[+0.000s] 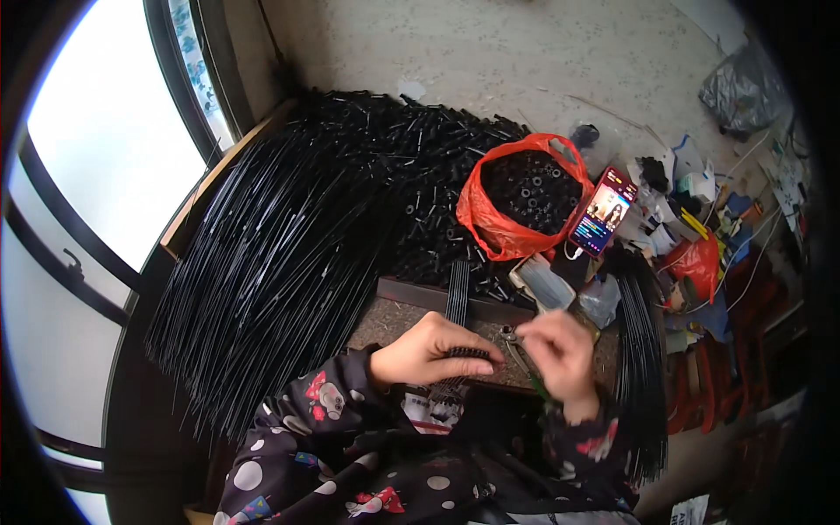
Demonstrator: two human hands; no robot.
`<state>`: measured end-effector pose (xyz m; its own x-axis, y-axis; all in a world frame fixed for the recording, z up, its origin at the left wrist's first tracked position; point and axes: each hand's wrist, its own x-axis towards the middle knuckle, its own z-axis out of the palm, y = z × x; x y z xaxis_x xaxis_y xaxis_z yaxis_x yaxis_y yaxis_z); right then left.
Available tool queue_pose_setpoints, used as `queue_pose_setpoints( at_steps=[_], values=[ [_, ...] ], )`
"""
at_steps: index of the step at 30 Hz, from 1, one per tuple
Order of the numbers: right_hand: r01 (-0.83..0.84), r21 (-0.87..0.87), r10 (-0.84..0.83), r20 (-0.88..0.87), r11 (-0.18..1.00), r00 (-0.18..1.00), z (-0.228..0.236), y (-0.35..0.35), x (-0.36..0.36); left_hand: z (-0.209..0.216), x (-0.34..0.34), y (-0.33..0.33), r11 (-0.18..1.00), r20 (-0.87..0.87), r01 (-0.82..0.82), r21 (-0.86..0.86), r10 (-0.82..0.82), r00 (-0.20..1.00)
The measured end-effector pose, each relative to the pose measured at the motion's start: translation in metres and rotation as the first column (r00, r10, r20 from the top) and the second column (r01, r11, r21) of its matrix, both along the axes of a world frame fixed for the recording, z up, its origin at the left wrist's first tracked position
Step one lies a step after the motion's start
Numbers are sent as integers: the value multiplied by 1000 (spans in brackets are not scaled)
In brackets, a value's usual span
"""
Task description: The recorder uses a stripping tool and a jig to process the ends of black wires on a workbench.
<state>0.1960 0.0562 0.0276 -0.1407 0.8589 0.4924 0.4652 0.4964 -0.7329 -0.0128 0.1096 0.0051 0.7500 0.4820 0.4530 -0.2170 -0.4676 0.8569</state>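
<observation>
My left hand (437, 350) is closed round a bundle of thin black rods (458, 297), which runs away from me over a dark bar. A tight row of small black ends (468, 353) shows between thumb and fingers. To its right, my right hand (558, 350) is smeared by motion, with thumb and forefinger drawn together. By those fingertips is a small dark piece (507, 334); whether they pinch it or something else I cannot make out. A slim tool with a green handle (535, 381) lies beneath the right hand, partly hidden.
Long black rods (262, 262) fill the left side, with short black tubes (411, 131) heaped behind. A red plastic bag (477, 214) holds small black rings. Beside it leans a lit phone (604, 213). More rods (639, 367) hang at right, near clutter and cables.
</observation>
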Motion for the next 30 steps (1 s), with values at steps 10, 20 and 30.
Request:
queue_pose_setpoints(
  at_steps=[10,20,30],
  values=[
    [122,359,-230,277,925,933,9,-51,-25,1,3,-14,998,-23,-24,54,26,999],
    [63,409,-200,300,910,933,12,-58,-29,3,1,-23,993,0,-40,114,40,999],
    [-22,400,-149,390,916,909,18,-58,-29,-3,5,-24,983,-7,-32,179,34,999]
  ],
)
